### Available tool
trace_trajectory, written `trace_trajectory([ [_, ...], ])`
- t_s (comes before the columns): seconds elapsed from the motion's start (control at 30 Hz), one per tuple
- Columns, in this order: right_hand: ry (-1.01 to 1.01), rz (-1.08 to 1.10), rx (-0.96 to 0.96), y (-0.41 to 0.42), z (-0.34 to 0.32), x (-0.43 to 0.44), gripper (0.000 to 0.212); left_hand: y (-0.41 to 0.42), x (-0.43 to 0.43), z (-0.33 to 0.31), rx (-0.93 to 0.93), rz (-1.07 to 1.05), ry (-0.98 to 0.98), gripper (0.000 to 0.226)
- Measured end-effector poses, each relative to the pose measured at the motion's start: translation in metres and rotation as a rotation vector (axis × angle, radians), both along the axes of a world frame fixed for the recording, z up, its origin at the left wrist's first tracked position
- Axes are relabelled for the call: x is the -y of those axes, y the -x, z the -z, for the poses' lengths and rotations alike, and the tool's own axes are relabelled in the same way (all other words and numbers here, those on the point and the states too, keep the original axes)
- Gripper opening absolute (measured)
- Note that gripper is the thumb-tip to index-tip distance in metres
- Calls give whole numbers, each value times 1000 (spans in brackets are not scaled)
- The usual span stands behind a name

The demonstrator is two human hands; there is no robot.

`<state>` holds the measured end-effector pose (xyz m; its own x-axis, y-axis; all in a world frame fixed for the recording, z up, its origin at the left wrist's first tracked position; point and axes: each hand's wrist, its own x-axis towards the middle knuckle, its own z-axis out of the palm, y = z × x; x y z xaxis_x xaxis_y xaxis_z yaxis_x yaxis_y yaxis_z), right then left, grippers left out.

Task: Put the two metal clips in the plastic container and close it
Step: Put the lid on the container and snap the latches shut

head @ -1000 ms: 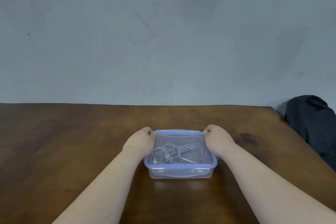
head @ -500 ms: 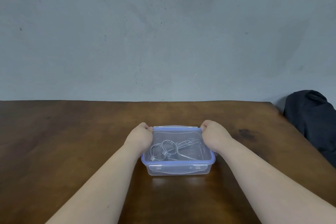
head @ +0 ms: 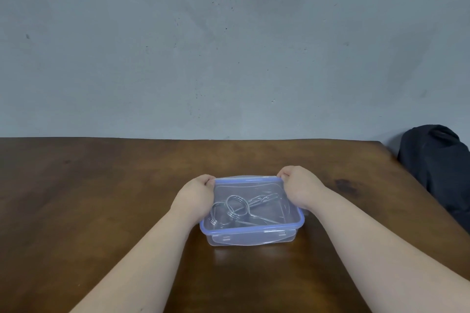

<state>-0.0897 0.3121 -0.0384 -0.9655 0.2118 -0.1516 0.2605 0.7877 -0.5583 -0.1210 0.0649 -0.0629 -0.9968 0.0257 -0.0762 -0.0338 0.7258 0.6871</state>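
Observation:
A clear plastic container [head: 251, 237] with a blue-rimmed clear lid [head: 254, 227] on top sits mid-table. Two coiled metal wire clips [head: 236, 207] lie inside it, seen through the lid. My left hand [head: 195, 197] grips the lid's far left corner, fingers curled over the edge. My right hand [head: 298, 187] grips the far right corner the same way. The near-side flap lies flat against the container's front wall. The far flap is hidden behind the lid.
The brown wooden table [head: 101, 198] runs back to a grey wall. A dark cloth bundle [head: 437, 168] rests past the table's right edge.
Both hands stay on the lid's far corners. The view has shifted slightly; the container and clips have not visibly moved on the table.

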Motion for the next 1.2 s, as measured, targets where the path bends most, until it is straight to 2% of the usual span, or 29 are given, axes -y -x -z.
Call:
trace_trajectory([
  [0.23, 123, 82, -36, -5, 2, -2, 28, 4, 0, -2, 28, -50, 14, 33],
  [0.47, 78, 80, -84, -5, 7, -9, 31, 3, -8, -7, -10, -3, 114, 37],
  [0.67, 292, 117, -115, -5, 14, -12, 38, 2, -10, -2, 6, 18, 135, 38],
  [0.8, 382, 127, -135, -5, 21, -13, 34, 1, -10, 1, 32, -14, 16, 33],
  [0.87, 341, 107, -153, -3, 23, -13, 30, -3, -8, 1, -94, -21, -22, 35],
  [0.93, 139, 45, -219, -3, 21, -14, 20, -8, -8, -1, -280, 43, -2, 37],
  [1.0, -22, -81, -284, -4, 18, -11, 25, -10, -9, -1, -248, 81, -61, 38],
  [1.07, 112, -175, -253, -9, 21, -8, 32, -10, -8, 0, -91, 65, -232, 37],
  [1.2, 724, -74, -99, -15, 33, -11, 42, -12, -9, 1, 24, 62, -436, 35],
])
